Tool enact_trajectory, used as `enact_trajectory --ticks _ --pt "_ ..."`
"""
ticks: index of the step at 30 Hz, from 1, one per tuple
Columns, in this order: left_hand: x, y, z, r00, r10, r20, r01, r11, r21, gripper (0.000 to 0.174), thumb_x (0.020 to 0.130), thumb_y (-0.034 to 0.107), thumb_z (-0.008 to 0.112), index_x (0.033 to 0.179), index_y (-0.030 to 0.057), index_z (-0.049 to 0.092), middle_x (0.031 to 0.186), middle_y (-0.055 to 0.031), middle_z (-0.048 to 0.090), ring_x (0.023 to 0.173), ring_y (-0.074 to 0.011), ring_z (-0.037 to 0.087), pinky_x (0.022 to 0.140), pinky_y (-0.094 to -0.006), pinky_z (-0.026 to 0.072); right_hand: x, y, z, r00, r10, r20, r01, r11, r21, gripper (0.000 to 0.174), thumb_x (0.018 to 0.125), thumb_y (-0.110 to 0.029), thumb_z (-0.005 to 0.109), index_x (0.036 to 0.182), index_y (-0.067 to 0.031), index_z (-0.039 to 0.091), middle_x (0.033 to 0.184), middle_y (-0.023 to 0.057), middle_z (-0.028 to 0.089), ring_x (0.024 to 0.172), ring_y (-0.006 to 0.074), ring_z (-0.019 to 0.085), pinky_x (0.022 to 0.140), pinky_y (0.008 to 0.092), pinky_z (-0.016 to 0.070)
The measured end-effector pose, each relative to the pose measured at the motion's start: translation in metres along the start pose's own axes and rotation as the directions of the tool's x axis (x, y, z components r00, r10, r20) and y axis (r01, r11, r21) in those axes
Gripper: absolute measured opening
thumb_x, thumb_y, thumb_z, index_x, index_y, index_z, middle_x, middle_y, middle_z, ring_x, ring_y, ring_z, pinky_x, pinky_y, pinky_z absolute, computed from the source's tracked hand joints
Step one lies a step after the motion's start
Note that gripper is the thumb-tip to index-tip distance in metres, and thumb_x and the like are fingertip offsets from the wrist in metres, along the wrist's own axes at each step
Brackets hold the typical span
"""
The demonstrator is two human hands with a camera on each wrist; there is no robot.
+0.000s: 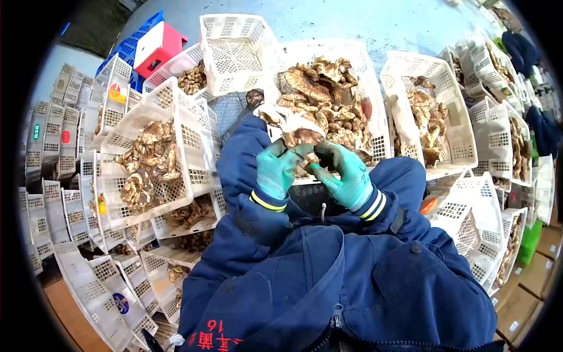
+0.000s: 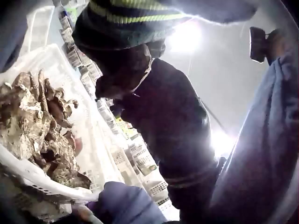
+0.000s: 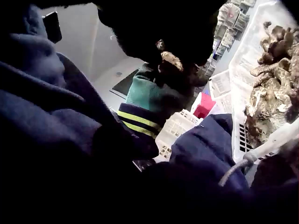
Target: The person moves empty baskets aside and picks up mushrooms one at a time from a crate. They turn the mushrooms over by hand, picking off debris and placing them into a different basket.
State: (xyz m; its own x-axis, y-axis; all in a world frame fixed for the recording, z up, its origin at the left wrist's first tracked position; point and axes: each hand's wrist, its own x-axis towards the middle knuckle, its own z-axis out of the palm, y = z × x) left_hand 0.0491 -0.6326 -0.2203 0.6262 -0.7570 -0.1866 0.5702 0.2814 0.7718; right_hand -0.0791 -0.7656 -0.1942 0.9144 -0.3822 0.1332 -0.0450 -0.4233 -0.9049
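Note:
Both hands wear teal gloves with dark, stained fingertips and meet over the lap, close to the front of a white crate [image 1: 375, 126]. Fingers of the left hand [image 1: 277, 168] and the right hand [image 1: 346, 177] come together around a small brown-and-pale mushroom piece [image 3: 172, 61], much of it hidden by the fingers. In the right wrist view the right hand is mostly in deep shadow. Just beyond the hands, a heap of brown clumped mushrooms [image 1: 328, 94] fills the crate. White cloth-like material [image 1: 288, 119] drapes over the crate's near left corner.
A second crate of mushrooms [image 1: 431, 120] stands on the right, another [image 1: 149, 164] on the left. Behind lie a white basket [image 1: 234, 61] and a red-and-white stool [image 1: 161, 48]. Stacked crates line both sides, with cardboard boxes [image 1: 519, 305] at lower right.

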Motion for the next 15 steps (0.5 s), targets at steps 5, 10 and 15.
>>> enact_trajectory --ticks 5,10,15 --pt "0.019 -0.044 -0.043 0.99 0.103 -0.098 -0.097 0.993 0.063 0.025 0.092 0.01 0.052 0.114 -0.0018 0.056 0.099 -0.0136 0.065 0.079 -0.0154 0.061 0.069 -0.0248 0.0529 0.009 0.018 -0.004 0.992 0.1 -0.083 -0.073 0.956 0.285 0.036 0.089 -0.014 0.064 0.122 0.0001 0.057 0.095 0.0089 0.066 0.077 0.014 0.061 0.067 0.028 0.049" --pt "0.019 0.055 -0.072 0.991 0.061 -0.122 -0.127 0.752 -0.647 0.045 0.095 0.03 0.056 0.131 0.0038 0.048 0.1 -0.0122 0.062 0.094 -0.0193 0.062 0.081 -0.0295 0.0538 0.029 0.111 -0.06 0.921 0.368 -0.125 -0.36 0.929 0.081 0.031 0.094 -0.02 0.058 0.122 -0.0038 0.059 0.094 0.0051 0.067 0.078 0.0108 0.059 0.07 0.0255 0.0476" --pt "0.0 0.126 -0.06 0.759 0.337 -0.557 -0.423 0.906 -0.028 0.08 0.089 0.065 0.044 0.128 -0.0047 0.051 0.132 -0.018 0.054 0.111 -0.0267 0.059 0.097 -0.0354 0.0478 0.065 0.129 -0.047 0.964 0.258 0.059 -0.183 0.81 -0.557 0.029 0.089 -0.024 0.06 0.11 -0.0051 0.062 0.097 0.0198 0.066 0.09 0.036 0.063 0.08 0.0406 0.0497"
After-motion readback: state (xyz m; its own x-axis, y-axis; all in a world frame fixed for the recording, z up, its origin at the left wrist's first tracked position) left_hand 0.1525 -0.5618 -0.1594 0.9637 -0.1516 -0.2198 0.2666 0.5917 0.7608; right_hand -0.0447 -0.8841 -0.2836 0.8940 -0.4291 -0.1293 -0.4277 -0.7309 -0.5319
